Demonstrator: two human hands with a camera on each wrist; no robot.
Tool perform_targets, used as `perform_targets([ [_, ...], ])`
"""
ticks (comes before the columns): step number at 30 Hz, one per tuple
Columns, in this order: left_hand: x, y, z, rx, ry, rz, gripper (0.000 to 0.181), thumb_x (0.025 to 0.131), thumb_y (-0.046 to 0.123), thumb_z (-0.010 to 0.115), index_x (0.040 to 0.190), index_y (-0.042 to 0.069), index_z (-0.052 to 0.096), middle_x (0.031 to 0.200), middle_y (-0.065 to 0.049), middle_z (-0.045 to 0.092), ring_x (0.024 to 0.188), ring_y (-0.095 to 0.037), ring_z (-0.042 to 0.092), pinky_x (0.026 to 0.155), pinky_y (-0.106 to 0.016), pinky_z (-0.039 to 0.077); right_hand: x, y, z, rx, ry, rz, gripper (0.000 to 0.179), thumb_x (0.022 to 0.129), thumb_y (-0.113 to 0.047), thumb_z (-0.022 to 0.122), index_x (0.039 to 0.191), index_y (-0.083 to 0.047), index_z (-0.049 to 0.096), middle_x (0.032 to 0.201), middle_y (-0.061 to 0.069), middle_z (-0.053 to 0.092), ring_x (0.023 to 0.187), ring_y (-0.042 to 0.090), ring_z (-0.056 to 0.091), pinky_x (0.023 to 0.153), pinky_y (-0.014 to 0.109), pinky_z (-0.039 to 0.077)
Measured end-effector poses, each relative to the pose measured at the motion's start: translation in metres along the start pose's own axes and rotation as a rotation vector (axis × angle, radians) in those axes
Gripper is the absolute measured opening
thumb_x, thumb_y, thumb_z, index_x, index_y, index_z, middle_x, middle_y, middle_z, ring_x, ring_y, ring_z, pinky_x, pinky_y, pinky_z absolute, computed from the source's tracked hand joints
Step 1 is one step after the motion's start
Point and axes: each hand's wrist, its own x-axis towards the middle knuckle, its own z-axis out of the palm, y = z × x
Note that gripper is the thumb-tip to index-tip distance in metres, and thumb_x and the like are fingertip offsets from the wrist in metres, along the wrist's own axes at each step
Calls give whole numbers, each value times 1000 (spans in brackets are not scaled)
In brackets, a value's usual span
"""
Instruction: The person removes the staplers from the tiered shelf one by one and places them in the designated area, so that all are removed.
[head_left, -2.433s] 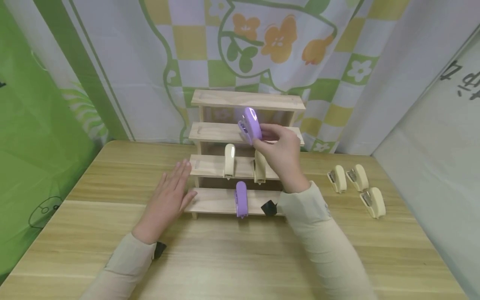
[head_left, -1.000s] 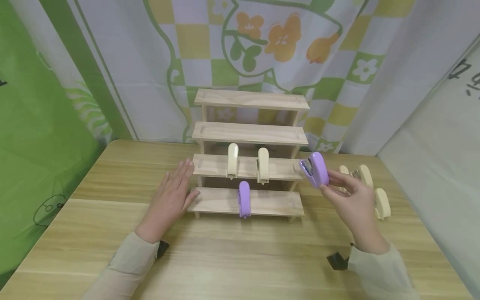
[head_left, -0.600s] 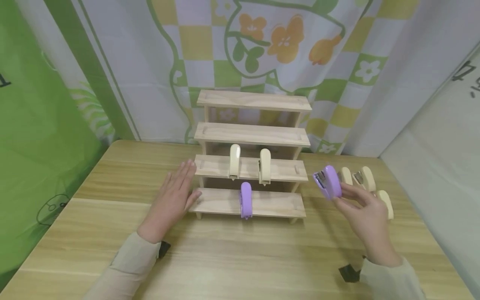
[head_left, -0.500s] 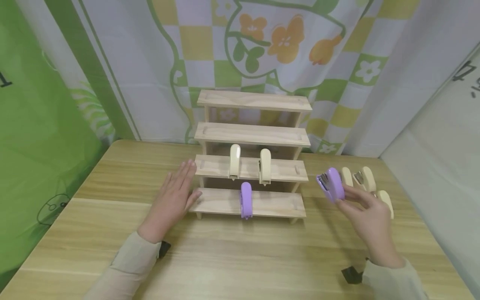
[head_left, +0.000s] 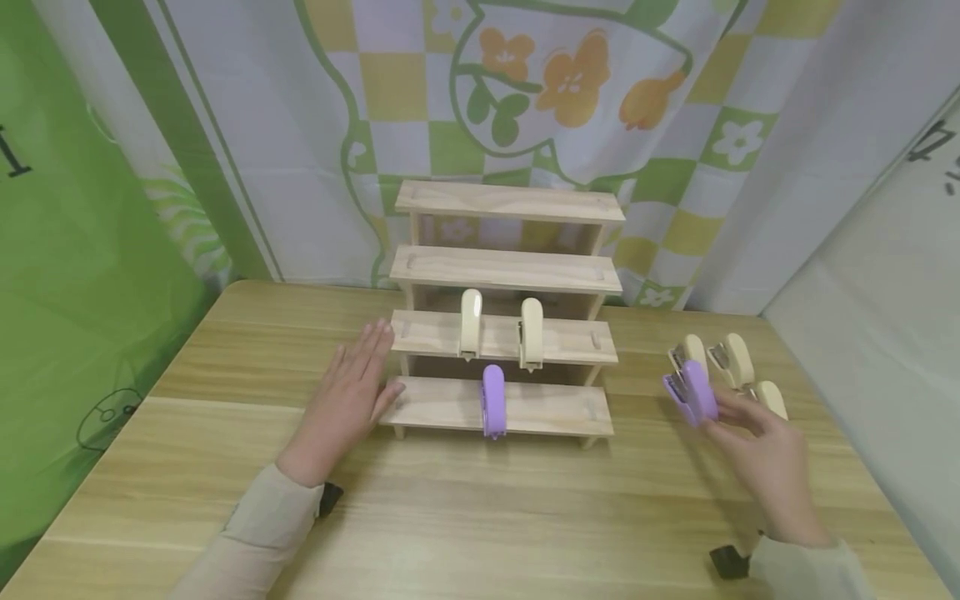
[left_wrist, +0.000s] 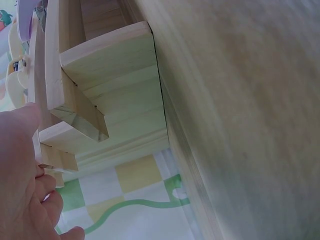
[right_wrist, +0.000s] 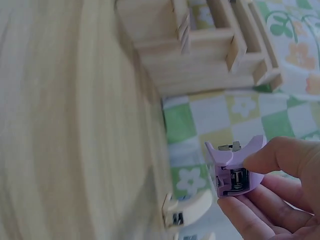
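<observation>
Between thumb and fingers my right hand pinches a purple stapler, at the right of the head view. In the right wrist view this stapler shows its end with a dark spring inside. Cream staplers stand on the table right around it. My left hand lies with straight fingers against the left end of a stepped wooden rack. On the rack's lowest step stands another purple stapler. Two cream staplers, the left one and the right one, stand on the step above.
The rack stands on a wood-grain table, before a patterned curtain. Green cloth hangs at the left and a white wall at the right. Black pieces show at both cuffs.
My right hand has carried the purple stapler from over the rack's upper steps rightward and down, to beside the cream staplers on the table. The left hand has stayed at the rack.
</observation>
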Motion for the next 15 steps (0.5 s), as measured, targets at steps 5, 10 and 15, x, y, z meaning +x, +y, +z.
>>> perform_targets([
  [5, -1, 0, 0, 2, 1, 2, 78, 106, 38, 51, 162, 2, 11, 168, -17, 11, 155, -34, 13, 122, -62, 17, 0, 12, -5, -44, -45, 75, 57, 88, -31, 81, 135, -5, 63, 118, 9, 73, 98, -13, 46, 100, 64, 43],
  [10, -1, 0, 0, -1, 7, 3, 78, 106, 39, 51, 162, 3, 11, 169, -17, 11, 155, -34, 13, 121, -63, 18, 0, 21, -10, -102, -58, 73, 56, 88, -29, 81, 134, -1, 62, 122, 22, 69, 84, -16, 50, 77, 23, 53],
  [15, -1, 0, 0, -3, 7, 4, 78, 106, 39, 50, 162, 3, 10, 169, -15, 9, 155, -33, 13, 121, -63, 18, -2, 25, -13, -134, -75, 100, 56, 88, -25, 81, 133, 2, 61, 124, 26, 66, 77, -18, 51, 65, 15, 50],
])
